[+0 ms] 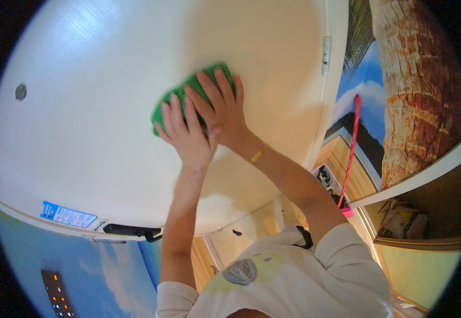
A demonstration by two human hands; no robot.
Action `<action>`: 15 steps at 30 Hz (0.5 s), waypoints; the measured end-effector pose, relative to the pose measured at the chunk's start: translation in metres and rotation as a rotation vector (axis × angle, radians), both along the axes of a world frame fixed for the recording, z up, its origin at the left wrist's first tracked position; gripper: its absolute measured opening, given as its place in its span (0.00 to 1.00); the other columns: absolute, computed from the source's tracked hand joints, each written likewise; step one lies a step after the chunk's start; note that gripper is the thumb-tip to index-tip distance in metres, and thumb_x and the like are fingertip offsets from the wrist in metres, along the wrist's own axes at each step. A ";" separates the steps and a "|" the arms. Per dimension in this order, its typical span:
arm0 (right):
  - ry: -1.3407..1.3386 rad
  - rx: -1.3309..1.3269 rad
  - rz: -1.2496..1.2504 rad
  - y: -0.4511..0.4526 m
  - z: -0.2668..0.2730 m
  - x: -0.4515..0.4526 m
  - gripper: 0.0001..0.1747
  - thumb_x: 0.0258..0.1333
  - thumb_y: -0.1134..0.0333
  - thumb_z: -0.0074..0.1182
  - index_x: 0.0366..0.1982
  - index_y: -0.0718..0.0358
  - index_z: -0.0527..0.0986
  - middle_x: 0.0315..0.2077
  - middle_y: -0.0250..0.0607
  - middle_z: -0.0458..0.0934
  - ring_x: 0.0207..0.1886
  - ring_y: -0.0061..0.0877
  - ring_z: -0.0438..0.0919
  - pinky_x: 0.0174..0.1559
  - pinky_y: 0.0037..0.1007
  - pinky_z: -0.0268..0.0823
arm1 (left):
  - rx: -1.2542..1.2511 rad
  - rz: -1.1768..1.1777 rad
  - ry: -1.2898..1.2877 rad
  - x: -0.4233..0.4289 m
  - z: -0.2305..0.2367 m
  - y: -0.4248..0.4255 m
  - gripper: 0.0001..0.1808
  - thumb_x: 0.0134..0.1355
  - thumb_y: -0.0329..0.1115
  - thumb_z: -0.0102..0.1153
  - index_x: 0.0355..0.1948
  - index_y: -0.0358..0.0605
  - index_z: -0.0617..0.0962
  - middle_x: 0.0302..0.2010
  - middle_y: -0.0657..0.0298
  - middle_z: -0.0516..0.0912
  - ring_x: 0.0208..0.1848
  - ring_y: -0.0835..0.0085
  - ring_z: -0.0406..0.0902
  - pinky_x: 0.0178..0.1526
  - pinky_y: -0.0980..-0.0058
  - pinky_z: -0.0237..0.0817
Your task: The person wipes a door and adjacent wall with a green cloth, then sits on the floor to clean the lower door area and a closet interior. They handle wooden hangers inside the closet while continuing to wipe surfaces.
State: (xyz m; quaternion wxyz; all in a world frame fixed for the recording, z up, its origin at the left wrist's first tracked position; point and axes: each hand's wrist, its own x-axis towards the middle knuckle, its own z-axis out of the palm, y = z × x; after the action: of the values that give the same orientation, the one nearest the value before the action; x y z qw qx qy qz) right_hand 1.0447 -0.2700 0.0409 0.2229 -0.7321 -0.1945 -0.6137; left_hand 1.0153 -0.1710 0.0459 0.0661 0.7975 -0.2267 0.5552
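Observation:
Both my hands press a green cloth [214, 83] flat against a white door [95, 131]. My left hand [188, 133] lies on the lower left part of the cloth with its fingers spread. Touching it on the right, my right hand [222, 113] covers the other half, fingers apart and pointing up; a thin gold-coloured bracelet is on that wrist. Green fabric shows between the fingers and beyond their tips. What the palms cover is hidden.
A black door handle [131, 229] and a blue-and-white label [68, 214] sit at the door's edge, and a metal hinge [326, 55] opposite. A red cord [351, 151] hangs before a wall mural with a tree trunk [413, 87]. A round metal fitting [20, 92] is at left.

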 end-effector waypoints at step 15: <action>-0.033 0.120 0.003 -0.144 0.013 0.038 0.22 0.49 0.57 0.44 0.49 0.52 0.67 0.56 0.40 0.58 0.61 0.40 0.51 0.59 0.48 0.40 | 0.063 -0.077 0.094 0.033 0.023 -0.147 0.37 0.54 0.56 0.43 0.58 0.41 0.60 0.61 0.53 0.53 0.63 0.55 0.46 0.58 0.47 0.27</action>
State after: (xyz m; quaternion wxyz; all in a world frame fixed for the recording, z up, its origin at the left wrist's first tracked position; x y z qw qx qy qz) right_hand 1.0823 -0.4137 0.0539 0.2640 -0.7070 -0.1619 -0.6358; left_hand 1.0479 -0.3183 0.0686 0.0729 0.8150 -0.2710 0.5070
